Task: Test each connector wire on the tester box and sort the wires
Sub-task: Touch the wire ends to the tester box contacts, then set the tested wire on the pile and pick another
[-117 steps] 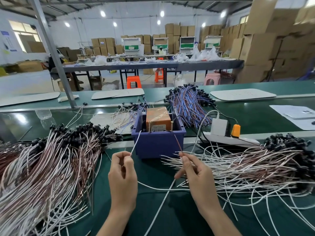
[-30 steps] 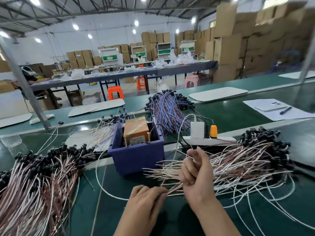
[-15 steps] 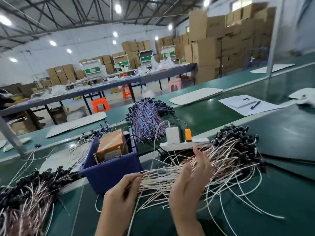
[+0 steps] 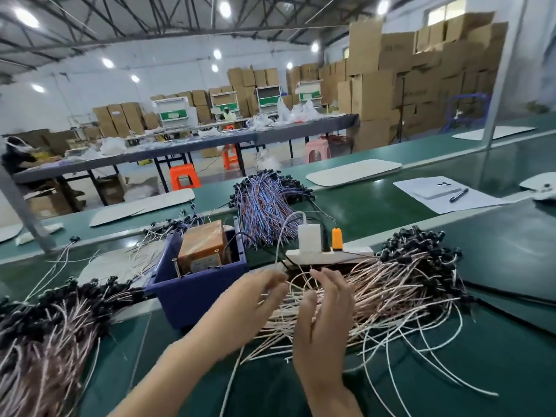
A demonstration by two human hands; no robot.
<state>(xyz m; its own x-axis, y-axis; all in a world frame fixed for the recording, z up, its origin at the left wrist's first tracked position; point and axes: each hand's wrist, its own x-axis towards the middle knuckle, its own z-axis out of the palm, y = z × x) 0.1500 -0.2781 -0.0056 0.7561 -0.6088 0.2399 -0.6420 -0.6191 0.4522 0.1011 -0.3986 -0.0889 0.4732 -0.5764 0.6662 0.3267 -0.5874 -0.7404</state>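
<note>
The tester box (image 4: pixel 204 246), orange-brown, sits inside a dark blue bin (image 4: pixel 192 291) at the centre of the green bench. Right of the bin lies a spread pile of white and pink connector wires (image 4: pixel 400 291) with black plugs at the far end. My left hand (image 4: pixel 249 308) and my right hand (image 4: pixel 326 314) hover over the near ends of that pile, fingers spread, touching the wires. Neither hand has a wire clearly gripped. A second heap of the same wires (image 4: pixel 45 329) lies at the left.
A bundle of blue and purple wires (image 4: pixel 264 200) lies behind the bin. A white power strip (image 4: pixel 328 255) with a white adapter and an orange plug sits behind the right pile. Papers, a phone and a pen (image 4: pixel 458 194) lie at the far right.
The single wire held at the tester earlier is gone from my hands. Both hands have shifted right onto the right pile, and the view has swung right and upward.
</note>
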